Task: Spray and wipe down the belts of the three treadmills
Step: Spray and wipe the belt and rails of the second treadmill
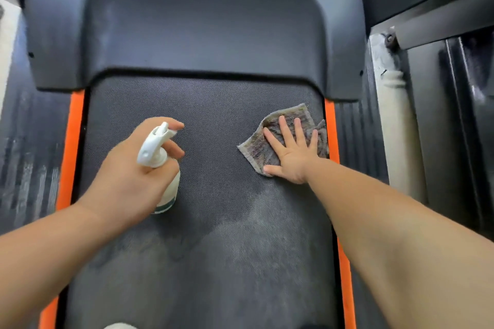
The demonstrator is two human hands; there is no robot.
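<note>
1. Looked down on a dark textured treadmill belt (pixel 213 115) between orange side strips (pixel 72 141), below a dark plastic motor hood (pixel 200 35).
2. Held a white plastic trigger spray bottle (pixel 154 147) in the left grip (pixel 125 181), fingers curled round its neck, at the belt's left half.
3. Pressed a frayed grey-brown cloth (pixel 254 149) flat near the belt's right edge under the right grip (pixel 291 155), fingers spread wide.
</note>
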